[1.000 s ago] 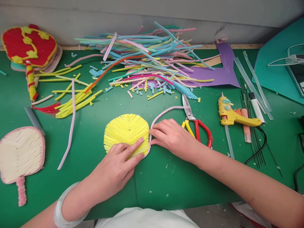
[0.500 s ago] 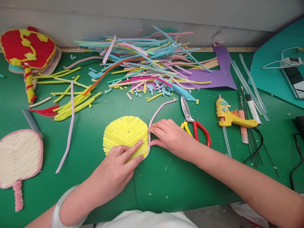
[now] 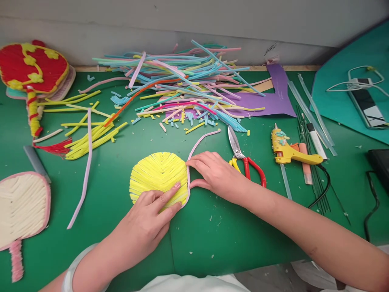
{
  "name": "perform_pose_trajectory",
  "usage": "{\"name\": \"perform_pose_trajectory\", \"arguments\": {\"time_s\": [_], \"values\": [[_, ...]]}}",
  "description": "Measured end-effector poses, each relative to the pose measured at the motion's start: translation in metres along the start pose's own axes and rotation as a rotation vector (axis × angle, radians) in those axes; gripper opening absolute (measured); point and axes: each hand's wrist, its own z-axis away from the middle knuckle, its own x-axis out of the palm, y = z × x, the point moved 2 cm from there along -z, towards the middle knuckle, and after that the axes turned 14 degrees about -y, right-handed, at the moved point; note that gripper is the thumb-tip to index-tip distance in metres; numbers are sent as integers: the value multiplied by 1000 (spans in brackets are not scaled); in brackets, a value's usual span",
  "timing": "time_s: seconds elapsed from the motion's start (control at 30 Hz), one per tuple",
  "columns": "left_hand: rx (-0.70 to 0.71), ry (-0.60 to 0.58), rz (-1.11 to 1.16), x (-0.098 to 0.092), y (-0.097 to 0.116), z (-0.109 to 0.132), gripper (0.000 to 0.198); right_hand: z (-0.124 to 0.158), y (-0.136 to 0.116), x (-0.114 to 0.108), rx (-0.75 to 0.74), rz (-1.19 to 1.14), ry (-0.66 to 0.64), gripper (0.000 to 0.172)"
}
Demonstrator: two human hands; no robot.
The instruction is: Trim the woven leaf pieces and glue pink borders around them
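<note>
A round yellow fan face made of pipe-cleaner strips lies flat on the green table. My left hand presses its lower right part with the forefinger stretched out on top. A pale pink pipe cleaner runs along the fan's right rim and curves up and away to the right. My right hand pinches that pink strip against the rim, thumb below and fingers above.
Red-handled scissors and a yellow glue gun lie right of my right hand. A heap of coloured pipe cleaners fills the back. Yellow strips lie at left, with a red fan and a white pink-rimmed fan.
The free end of the pink strip has swung from bending right to pointing up and straighter. My right fingers have crept a little up the fan's rim. The view has tilted down slightly.
</note>
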Motion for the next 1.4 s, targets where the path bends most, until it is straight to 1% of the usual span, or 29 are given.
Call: {"name": "perform_pose_trajectory", "arguments": {"time_s": [0.23, 0.3, 0.43, 0.5, 0.7, 0.87, 1.0, 1.13, 1.27, 1.4], "values": [[6, 0, 7, -1, 1, 0, 37, 1, 6, -2, 13, -11, 6, 48], [4, -9, 11, -1, 1, 0, 39, 0, 6, -2, 13, -28, 4, 43], [4, -24, 14, -1, 0, 0, 39, -1, 4, 0, 34, -68, 35, 28], [7, -28, 12, -1, 0, 0, 39, -1, 2, 2, 52, -86, 52, 26], [15, -7, -18, -1, 1, -2, 36, 3, -8, 9, 153, -128, 39, 35], [19, -11, -38, -1, 1, -2, 36, 4, -20, 9, 254, -180, 30, 36], [15, -17, -47, 0, 1, -1, 37, 2, -25, 13, 317, -223, 47, 41], [21, -11, -55, 1, 1, -1, 35, 2, -26, 17, 346, -265, 91, 48], [29, -4, -70, 0, 1, -2, 35, 1, -26, 18, 362, -302, 109, 49], [30, -6, -65, -1, 1, -3, 35, 0, -25, 18, 345, -320, 119, 51]]}}
